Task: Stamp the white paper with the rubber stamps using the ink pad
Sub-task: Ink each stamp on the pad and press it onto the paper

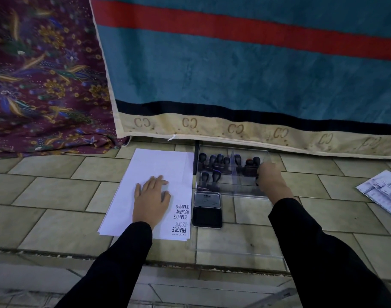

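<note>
A stack of white paper lies on the tiled floor, with several black stamp prints such as SAMPLE and FRAGILE near its lower right corner. My left hand rests flat on the paper, fingers apart. To the right stands a clear plastic box holding several black-handled rubber stamps. My right hand is inside the box at its right side, fingers curled around a stamp there; the stamp is mostly hidden. An open ink pad lies between paper and box, its lid raised.
A teal blanket with a red stripe hangs behind the box, and a purple floral cloth lies at the left. Printed paper sheets lie on the tiles at the far right. The box's clear lid lies in front.
</note>
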The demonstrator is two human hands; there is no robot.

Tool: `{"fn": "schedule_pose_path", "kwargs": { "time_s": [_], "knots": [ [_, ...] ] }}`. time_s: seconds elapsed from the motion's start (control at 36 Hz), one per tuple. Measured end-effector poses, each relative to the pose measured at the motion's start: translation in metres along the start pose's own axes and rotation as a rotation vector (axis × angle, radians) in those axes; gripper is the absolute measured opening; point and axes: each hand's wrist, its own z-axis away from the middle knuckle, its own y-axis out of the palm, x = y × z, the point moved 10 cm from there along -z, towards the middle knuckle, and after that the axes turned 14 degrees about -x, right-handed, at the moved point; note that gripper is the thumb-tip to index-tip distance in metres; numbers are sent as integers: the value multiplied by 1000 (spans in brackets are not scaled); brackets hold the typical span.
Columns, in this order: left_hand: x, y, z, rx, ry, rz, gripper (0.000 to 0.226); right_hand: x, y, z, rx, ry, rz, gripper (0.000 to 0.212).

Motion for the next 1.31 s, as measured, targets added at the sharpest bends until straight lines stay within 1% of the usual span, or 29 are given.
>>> {"fn": "schedule_pose_path", "kwargs": {
  "time_s": [0.17, 0.28, 0.33, 0.42, 0.5, 0.53, 0.56, 0.61, 0.69, 0.75, 0.78, 0.83, 0.92, 0.97, 1.03, 1.17, 1.22, 1.31],
  "knots": [
    [0, 1, 0, 9, -6, 6, 33, 4, -2, 4, -14, -3, -13, 30],
    [4, 0, -2, 4, -43, 85, 30, 7, -8, 5, -51, -10, -133, 32],
    [8, -2, -3, 3, -83, 159, 30, 8, -12, 6, -55, -4, -227, 27],
    [17, -5, -7, 3, -201, 286, 35, 9, -23, 8, -101, 7, -374, 19],
    [31, -5, -8, 18, -454, 536, 35, 9, -37, 14, -185, 33, -570, 28],
    [31, -5, -8, 23, -493, 615, 34, 11, -45, 18, -230, 17, -592, 30],
    [29, -7, -9, 23, -491, 647, 33, 15, -53, 23, -280, -12, -605, 30],
    [24, -15, -11, 2, -397, 564, 31, 25, -68, 37, -364, -73, -657, 27],
    [1, -28, -11, -72, -113, 320, 29, 42, -83, 61, -415, -144, -768, 27],
    [-21, -30, -6, -73, 55, 247, 29, 55, -85, 76, -401, -182, -792, 28],
    [-32, -29, -1, -43, 118, 242, 32, 62, -84, 83, -387, -206, -800, 28],
    [-51, -22, 10, 47, 230, 243, 46, 76, -82, 97, -348, -259, -841, 26],
    [-73, -7, 27, 180, 371, 203, 67, 94, -71, 115, -229, -325, -895, 25],
    [-81, -1, 36, 228, 427, 169, 77, 102, -63, 123, -166, -359, -890, 29],
    [-86, 1, 40, 228, 458, 160, 81, 105, -58, 129, -126, -383, -882, 33],
    [-88, 0, 41, 216, 473, 149, 85, 110, -55, 141, -97, -477, -828, 25],
    [-88, -1, 41, 215, 477, 150, 84, 112, -55, 144, -92, -503, -813, 24],
    [-87, -2, 39, 201, 470, 160, 76, 114, -53, 147, -90, -535, -786, 24]
  ]
}}
